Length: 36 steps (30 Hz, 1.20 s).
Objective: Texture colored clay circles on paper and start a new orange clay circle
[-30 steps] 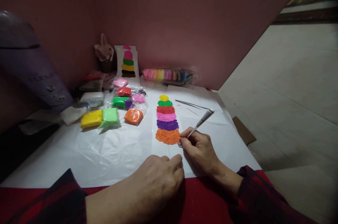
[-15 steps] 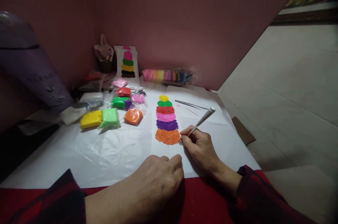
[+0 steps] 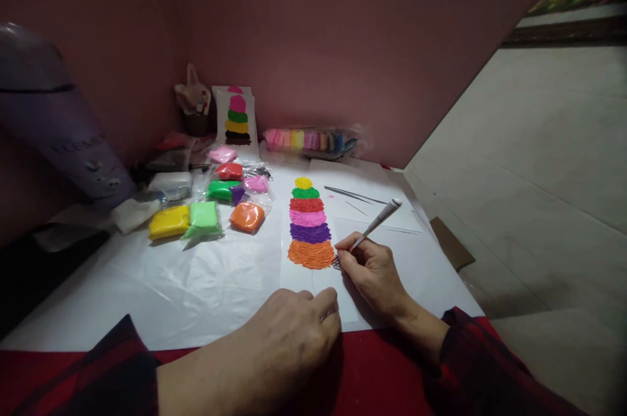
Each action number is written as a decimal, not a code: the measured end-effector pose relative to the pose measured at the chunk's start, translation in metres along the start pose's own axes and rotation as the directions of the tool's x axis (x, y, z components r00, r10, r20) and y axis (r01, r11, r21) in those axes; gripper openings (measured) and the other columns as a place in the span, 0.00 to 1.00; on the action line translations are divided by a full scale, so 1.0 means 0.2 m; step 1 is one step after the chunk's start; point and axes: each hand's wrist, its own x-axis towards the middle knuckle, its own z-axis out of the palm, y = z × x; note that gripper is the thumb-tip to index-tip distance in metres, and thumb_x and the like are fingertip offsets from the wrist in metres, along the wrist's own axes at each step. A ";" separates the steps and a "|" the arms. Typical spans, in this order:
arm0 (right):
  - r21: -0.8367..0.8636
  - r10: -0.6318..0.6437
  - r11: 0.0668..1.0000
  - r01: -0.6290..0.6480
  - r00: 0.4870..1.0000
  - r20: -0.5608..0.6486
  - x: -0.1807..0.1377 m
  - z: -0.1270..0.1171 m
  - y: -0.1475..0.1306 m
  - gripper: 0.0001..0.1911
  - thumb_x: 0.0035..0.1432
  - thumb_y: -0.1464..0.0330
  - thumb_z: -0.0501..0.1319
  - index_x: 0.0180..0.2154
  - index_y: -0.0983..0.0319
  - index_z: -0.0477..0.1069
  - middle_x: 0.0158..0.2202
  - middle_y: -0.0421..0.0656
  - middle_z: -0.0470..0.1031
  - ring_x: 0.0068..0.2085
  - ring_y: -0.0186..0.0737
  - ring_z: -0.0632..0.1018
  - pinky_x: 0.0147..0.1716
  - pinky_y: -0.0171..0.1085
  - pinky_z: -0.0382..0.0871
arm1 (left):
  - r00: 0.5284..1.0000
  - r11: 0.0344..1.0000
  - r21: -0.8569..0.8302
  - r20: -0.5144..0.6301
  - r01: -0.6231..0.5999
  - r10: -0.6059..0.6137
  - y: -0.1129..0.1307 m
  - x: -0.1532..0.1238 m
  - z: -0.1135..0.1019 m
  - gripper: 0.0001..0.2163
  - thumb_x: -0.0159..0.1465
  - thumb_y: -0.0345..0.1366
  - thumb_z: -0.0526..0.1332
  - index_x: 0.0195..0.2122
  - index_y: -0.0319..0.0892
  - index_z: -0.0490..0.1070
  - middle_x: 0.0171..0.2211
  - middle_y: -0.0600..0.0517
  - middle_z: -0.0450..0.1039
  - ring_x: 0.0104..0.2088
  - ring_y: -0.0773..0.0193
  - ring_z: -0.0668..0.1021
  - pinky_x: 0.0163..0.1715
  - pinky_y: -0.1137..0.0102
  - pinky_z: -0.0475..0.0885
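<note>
In my right hand (image 3: 375, 272) is a metal fork (image 3: 376, 225) with a ribbed handle, gripped like a pen. Its tines point down at the right edge of the orange clay layer (image 3: 311, 255). That layer is the lowest and widest in a stack of textured clay bands on white paper (image 3: 298, 285), with purple, pink, red, green and yellow above it. My left hand (image 3: 298, 328) rests closed at the paper's near edge, below the orange layer. Its fingertips are curled under, so anything between them is hidden.
Bagged clay packs, including a yellow one (image 3: 169, 223) and an orange one (image 3: 247, 217), lie to the left. Dark thin sticks (image 3: 355, 194) lie on paper at the right. Behind are a clay set (image 3: 311, 140) and a propped picture (image 3: 238, 119). A purple bottle (image 3: 59, 122) stands far left.
Almost nothing differs. The fork's handle end has shifted very slightly; both hands stay where they were, and the clay layers look the same.
</note>
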 end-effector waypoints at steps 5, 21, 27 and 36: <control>-0.010 0.000 1.000 0.000 1.000 0.009 0.00 0.00 -0.01 0.05 0.55 0.70 0.57 0.30 0.64 0.71 0.20 0.37 0.67 0.21 0.32 0.66 0.22 0.32 0.62 | 1.000 1.000 -0.014 0.001 -0.002 0.002 0.00 0.00 -0.01 0.05 0.62 0.24 0.55 0.36 0.41 0.65 0.36 0.50 0.70 0.26 0.64 0.72 0.22 0.69 0.68; -0.048 0.008 0.999 -0.010 0.999 -0.031 0.00 -0.01 0.00 0.05 0.54 0.70 0.57 0.30 0.64 0.70 0.19 0.36 0.66 0.19 0.31 0.66 0.21 0.32 0.61 | 1.000 1.000 -0.012 0.003 0.005 -0.005 0.00 0.00 -0.01 0.05 0.63 0.25 0.54 0.37 0.41 0.66 0.37 0.50 0.70 0.26 0.64 0.72 0.22 0.69 0.67; -0.034 0.009 0.999 -0.009 1.000 -0.006 0.00 -0.01 0.00 0.06 0.55 0.69 0.57 0.30 0.64 0.70 0.19 0.35 0.65 0.20 0.31 0.64 0.20 0.32 0.59 | 1.000 1.000 -0.008 -0.013 -0.001 0.001 0.00 0.00 -0.01 0.06 0.62 0.24 0.54 0.36 0.41 0.66 0.36 0.50 0.70 0.25 0.64 0.71 0.20 0.69 0.66; -0.036 0.032 0.999 -0.033 0.998 -0.052 0.01 -0.01 0.00 0.05 0.54 0.69 0.57 0.29 0.63 0.69 0.19 0.36 0.67 0.20 0.33 0.68 0.21 0.33 0.63 | 1.000 1.000 -0.004 0.003 -0.008 0.008 0.00 0.00 0.00 0.06 0.63 0.25 0.53 0.38 0.41 0.66 0.38 0.48 0.70 0.26 0.63 0.71 0.22 0.68 0.68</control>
